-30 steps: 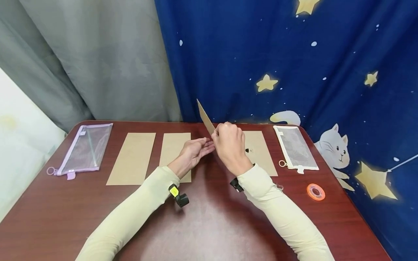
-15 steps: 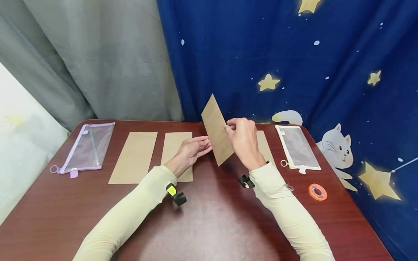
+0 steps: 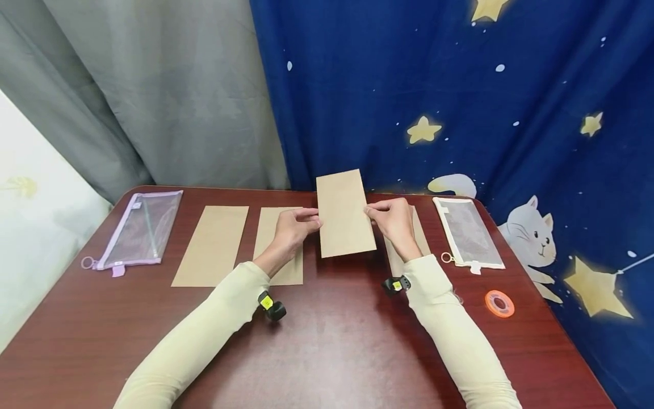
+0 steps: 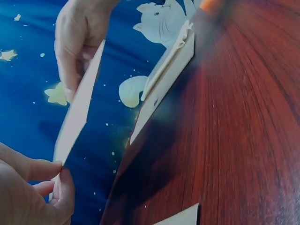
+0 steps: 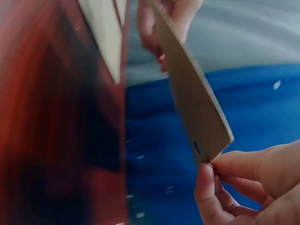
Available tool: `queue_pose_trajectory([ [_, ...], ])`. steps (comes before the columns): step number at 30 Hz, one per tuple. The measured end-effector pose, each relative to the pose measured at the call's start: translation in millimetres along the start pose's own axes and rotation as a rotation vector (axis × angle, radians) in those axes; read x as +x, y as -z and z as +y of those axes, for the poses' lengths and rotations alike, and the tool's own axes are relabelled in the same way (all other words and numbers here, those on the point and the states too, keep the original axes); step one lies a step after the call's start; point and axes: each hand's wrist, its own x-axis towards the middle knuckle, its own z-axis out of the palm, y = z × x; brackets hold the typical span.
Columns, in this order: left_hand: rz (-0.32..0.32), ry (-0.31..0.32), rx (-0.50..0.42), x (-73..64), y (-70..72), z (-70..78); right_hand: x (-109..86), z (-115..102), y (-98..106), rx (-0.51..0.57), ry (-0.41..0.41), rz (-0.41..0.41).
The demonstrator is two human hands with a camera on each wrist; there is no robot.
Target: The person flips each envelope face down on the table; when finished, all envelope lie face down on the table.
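Note:
A rectangular piece of brown cardboard [image 3: 346, 213] is held up above the back middle of the table, its plain face toward me. My left hand [image 3: 292, 230] pinches its left edge between thumb and fingers. On the opposite edge, my right hand [image 3: 394, 222] pinches with thumb and fingertips. In the right wrist view, the cardboard [image 5: 197, 103] bears a small dark mark close to the right thumb. Seen nearly edge-on in the left wrist view, the cardboard [image 4: 77, 112] spans between both hands.
Two more brown pieces, one at left [image 3: 214, 244] and one [image 3: 288, 272] under the left hand, lie flat; another [image 3: 421, 233] is partly behind the right hand. A purple-edged zip pouch [image 3: 148, 227], white-edged zip pouch [image 3: 470, 230] and orange ring-shaped roll [image 3: 499, 304] lie on the table [image 3: 327, 352].
The cardboard has turned from nearly edge-on to face me and come down slightly. My right hand has moved right with its edge, and the left hand now pinches the left edge.

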Motion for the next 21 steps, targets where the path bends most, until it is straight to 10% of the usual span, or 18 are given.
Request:
queue_pose_trajectory([
  [12, -0.022, -0.216, 0.645, 2.9, -12.5, -16.2, 1.1, 41, -21, -0.112, -0.077, -0.148],
  [21, -0.087, -0.297, 0.828, -1.1, -19.8, -17.3, -2.1, 52, -32, -0.181, -0.09, -0.221],
])
